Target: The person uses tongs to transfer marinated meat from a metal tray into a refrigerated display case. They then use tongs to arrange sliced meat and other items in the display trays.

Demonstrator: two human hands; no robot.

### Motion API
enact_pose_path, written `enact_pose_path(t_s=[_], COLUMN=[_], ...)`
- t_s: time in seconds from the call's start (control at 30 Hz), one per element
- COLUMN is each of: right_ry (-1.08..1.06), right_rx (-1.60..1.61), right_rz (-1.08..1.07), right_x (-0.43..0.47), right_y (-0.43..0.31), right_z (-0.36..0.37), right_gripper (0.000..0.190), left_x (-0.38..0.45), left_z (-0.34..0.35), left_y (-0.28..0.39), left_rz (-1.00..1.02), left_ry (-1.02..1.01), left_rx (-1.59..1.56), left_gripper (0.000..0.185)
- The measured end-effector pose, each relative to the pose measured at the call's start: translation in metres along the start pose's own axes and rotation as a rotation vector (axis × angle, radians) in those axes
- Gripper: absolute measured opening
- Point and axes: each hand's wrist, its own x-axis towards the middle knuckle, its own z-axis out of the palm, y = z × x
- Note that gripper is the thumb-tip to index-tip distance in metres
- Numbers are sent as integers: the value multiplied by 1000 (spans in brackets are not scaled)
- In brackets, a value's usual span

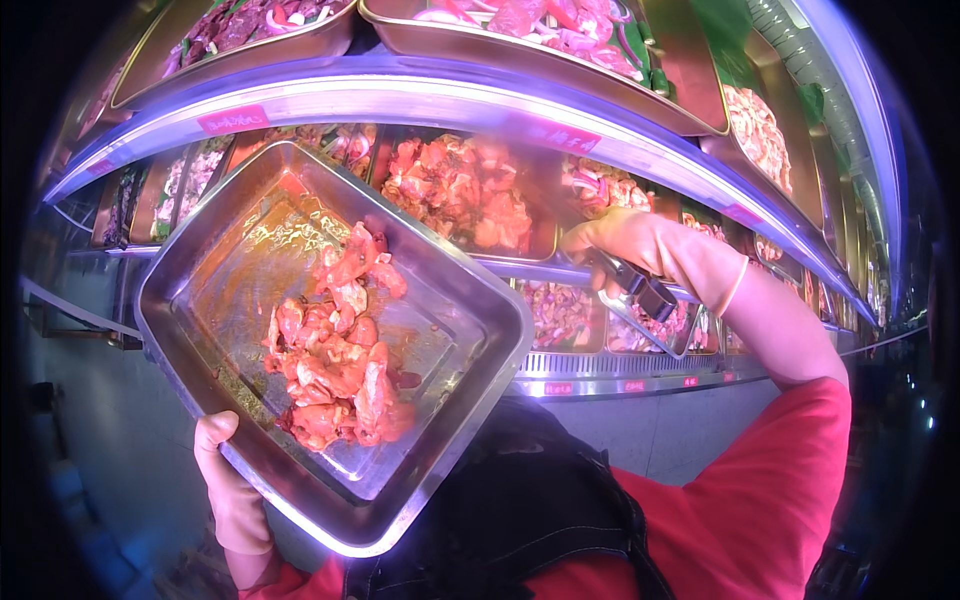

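My left hand point(229, 476), in a thin pale glove, grips the lower-left rim of a rectangular stainless-steel tray point(176, 300), thumb over the edge. The tray is tilted. Pieces of raw marinated meat point(330, 367) lie in its middle and lower part, and reddish liquid coats the bottom. My right hand point(637, 247), also gloved, is closed around a dark-handled utensil point(656, 300) right of the tray; its far end is blurred, so its kind is unclear. Just left of that hand, a tray of similar orange-red meat point(457, 191) sits on the middle level of a display case.
A lit shelf edge point(420, 94) with pink written labels curves across above my hands. Over it stand metal trays of sliced meat with onion point(540, 30). Lower trays of meat point(559, 315) sit behind a slotted metal strip point(600, 365). Further trays point(757, 135) run off to the right.
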Motion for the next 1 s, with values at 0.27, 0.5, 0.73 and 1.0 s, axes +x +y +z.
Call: enact_pose_path(t_s=[0.27, 0.5, 0.73, 1.0], right_ry=[94, 75, 228, 206], right_rx=[-205, -303, -370, -482], right_rz=[51, 19, -194, -87], right_x=[21, 9, 40, 29], right_y=[-3, -6, -27, -2], right_z=[4, -9, -3, -23], right_gripper=[31, 30, 42, 30], left_x=[4, -10, -11, -26], left_z=[-13, -13, -6, 8], left_y=[3, -1, -7, -7], left_rz=[-81, -100, -39, 106], left_ry=[-85, -90, -33, 6], left_rx=[-23, -18, -21, -9], left_gripper=[88, 92, 90, 97])
